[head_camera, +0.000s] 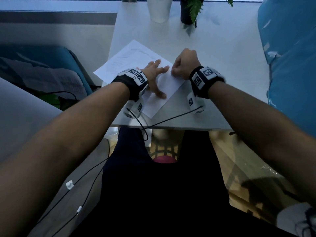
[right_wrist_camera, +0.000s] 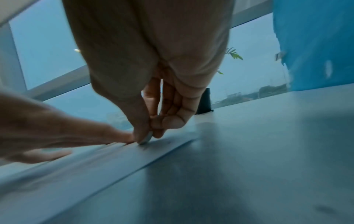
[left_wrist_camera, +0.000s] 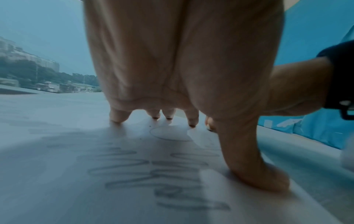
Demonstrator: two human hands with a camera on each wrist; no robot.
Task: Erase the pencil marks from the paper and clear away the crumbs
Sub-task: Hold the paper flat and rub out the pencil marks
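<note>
A white sheet of paper [head_camera: 130, 60] lies at an angle on the white table [head_camera: 213, 65]. Grey pencil scribbles [left_wrist_camera: 159, 177] cover it in the left wrist view. My left hand [head_camera: 156, 79] lies flat on the sheet with its fingers spread, pressing it down. My right hand [head_camera: 181, 69] is at the sheet's right edge, fingers curled. In the right wrist view its thumb and fingers pinch a small pale eraser [right_wrist_camera: 146, 138] whose tip touches the paper [right_wrist_camera: 95, 159] beside a left fingertip [right_wrist_camera: 126, 137].
A white pot [head_camera: 159, 9] and a dark pot with a fern [head_camera: 189, 11] stand at the table's far edge. A blue plastic-covered object [head_camera: 290, 65] borders the table on the right. Wrist cables [head_camera: 171, 118] trail over the near edge.
</note>
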